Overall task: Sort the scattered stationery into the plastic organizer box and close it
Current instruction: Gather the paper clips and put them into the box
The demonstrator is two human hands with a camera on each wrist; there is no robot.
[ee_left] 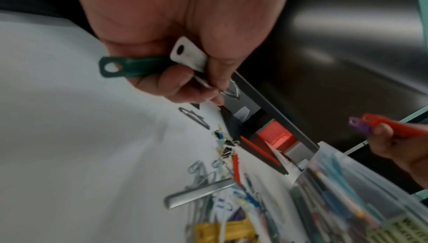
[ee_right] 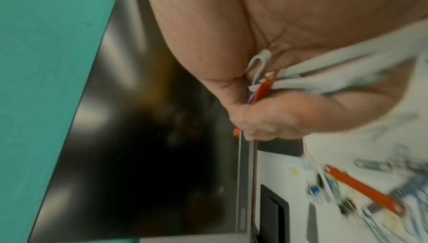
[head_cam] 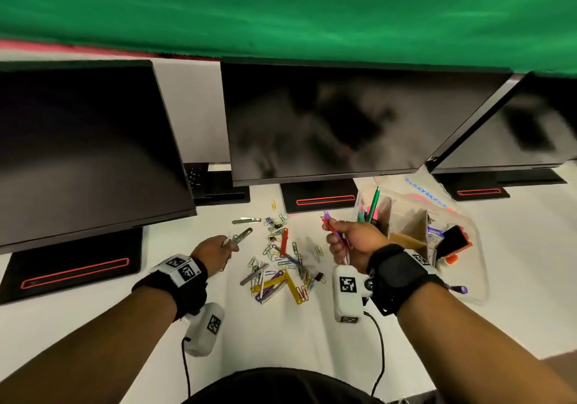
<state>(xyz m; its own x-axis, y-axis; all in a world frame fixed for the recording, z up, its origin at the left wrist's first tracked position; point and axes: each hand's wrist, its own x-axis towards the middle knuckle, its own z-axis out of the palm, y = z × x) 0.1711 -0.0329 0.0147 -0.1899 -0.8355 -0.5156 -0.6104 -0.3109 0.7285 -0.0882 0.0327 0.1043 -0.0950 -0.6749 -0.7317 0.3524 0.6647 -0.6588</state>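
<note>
My left hand [head_cam: 218, 249] grips a silver metal strip [head_cam: 242, 235] and a green one [ee_left: 129, 66] left of the pile; the silver strip [ee_left: 188, 56] sticks out under my thumb. My right hand [head_cam: 346, 241] holds a bundle of red and purple strips [head_cam: 327, 219], with white ones showing below the fist; the red strip [ee_right: 261, 89] runs through the fingers. Between the hands lies a scattered pile of paper clips, binder clips and coloured strips [head_cam: 281, 263]. The clear plastic organizer box [head_cam: 471, 266] stands open at right, with pens [head_cam: 374, 205] upright in it.
Three dark monitors [head_cam: 318, 122] on black stands with red lines line the back of the white table [head_cam: 281, 335]. Cardboard dividers [head_cam: 409, 225] and small items fill the box. A loose silver strip [head_cam: 246, 221] lies behind the pile. Cables run from the wrist cameras toward me.
</note>
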